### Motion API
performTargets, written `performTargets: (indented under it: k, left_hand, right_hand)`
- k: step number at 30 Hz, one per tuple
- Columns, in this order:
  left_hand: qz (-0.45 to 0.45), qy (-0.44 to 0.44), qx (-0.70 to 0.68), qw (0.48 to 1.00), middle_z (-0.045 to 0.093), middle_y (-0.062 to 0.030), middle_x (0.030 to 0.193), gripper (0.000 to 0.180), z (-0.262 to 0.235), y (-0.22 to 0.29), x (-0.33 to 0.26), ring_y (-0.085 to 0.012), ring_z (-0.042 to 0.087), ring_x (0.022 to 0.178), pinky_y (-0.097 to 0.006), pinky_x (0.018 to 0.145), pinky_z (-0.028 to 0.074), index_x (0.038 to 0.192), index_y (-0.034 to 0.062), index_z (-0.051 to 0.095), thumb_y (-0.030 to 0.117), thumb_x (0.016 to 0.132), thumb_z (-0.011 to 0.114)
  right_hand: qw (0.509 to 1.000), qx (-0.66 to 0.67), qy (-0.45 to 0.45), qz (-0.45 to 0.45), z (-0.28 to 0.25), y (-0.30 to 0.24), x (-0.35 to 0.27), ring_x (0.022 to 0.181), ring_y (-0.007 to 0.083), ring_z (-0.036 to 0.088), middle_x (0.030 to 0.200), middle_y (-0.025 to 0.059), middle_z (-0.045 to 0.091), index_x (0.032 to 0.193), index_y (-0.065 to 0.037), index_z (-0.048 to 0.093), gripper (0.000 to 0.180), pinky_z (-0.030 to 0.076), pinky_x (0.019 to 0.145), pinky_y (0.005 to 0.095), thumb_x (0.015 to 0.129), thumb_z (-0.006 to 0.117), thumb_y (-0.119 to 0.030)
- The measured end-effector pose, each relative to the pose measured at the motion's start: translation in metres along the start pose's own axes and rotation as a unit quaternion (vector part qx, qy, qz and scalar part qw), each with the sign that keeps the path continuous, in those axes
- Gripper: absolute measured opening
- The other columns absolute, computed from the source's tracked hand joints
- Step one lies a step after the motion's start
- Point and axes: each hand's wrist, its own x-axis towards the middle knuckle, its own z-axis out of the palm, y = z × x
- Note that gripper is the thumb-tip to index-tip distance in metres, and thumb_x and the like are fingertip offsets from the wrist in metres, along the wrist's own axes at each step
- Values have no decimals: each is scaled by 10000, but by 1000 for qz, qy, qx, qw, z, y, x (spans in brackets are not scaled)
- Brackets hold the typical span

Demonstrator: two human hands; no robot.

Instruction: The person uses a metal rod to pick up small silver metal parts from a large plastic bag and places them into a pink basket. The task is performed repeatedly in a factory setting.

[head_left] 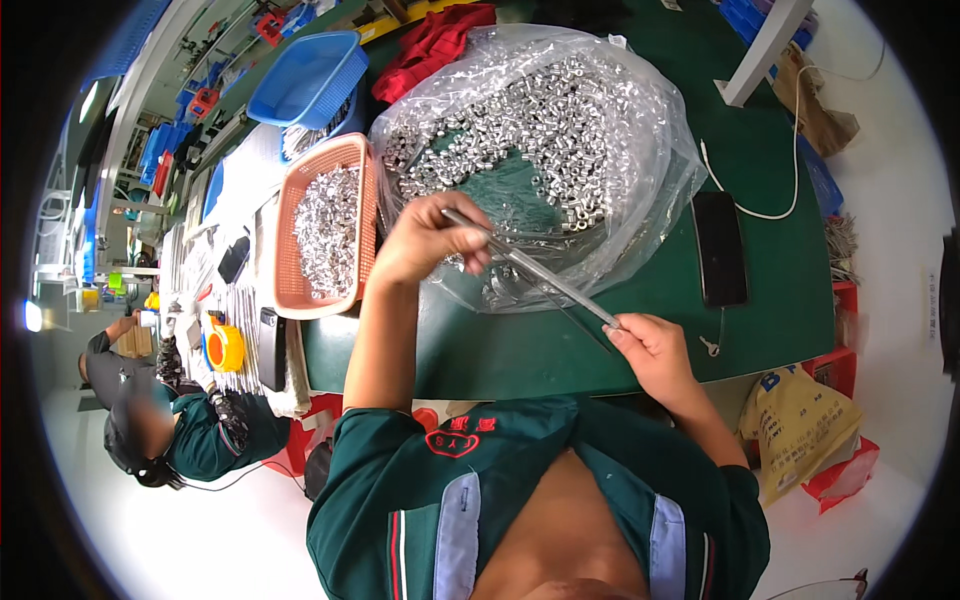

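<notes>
Across the front of the clear plastic bag [668, 165] I hold a slim grey metal rod [548, 277] at a slant. My left hand [428, 242] grips its upper left end, with the tip poking past the thumb. At the lower right end, my right hand [652, 352] pinches the rod between thumb and fingers. A thin dark wire-like piece [583, 326] runs just below the rod; whether either hand holds it I cannot tell. Many short silver metal sleeves [570, 125] lie spread in the opened bag beyond my hands.
An orange basket [282, 250] of small silver pieces stands left of the bag. Behind it are a blue basket [310, 80] and a red cloth [430, 45]. A black phone [718, 250] and white cable [797, 150] lie right. A co-worker [215, 430] sits at left.
</notes>
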Motion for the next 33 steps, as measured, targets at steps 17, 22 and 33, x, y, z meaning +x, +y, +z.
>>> performTargets:
  k: [17, 22, 33]
  left_hand:
    - [137, 73, 500, 852, 632, -127, 1022, 288, 15, -42, 86, -238, 646, 787, -343, 734, 524, 1020, 36, 681, 92, 748, 757]
    - [137, 71, 514, 844, 619, -127, 949, 258, 17, -54, 100, -261, 644, 798, -352, 730, 525, 976, 31, 672, 82, 737, 753]
    - [126, 102, 495, 854, 622, -146, 911, 197, 6, -52, 88, -338, 632, 833, -400, 751, 514, 929, 25, 662, 69, 742, 710]
  right_hand:
    - [969, 162, 78, 167, -10, 27, 3, 606, 11, 386, 668, -63, 484, 959, 33, 675, 156, 314, 532, 199, 943, 624, -114]
    - [971, 161, 76, 162, -11, 27, 3, 604, 10, 383, 663, -67, 471, 965, 30, 673, 162, 311, 531, 201, 949, 618, -121]
    - [973, 155, 77, 155, -10, 26, 4, 606, 15, 395, 663, -55, 488, 959, 32, 669, 161, 320, 531, 206, 942, 628, -122]
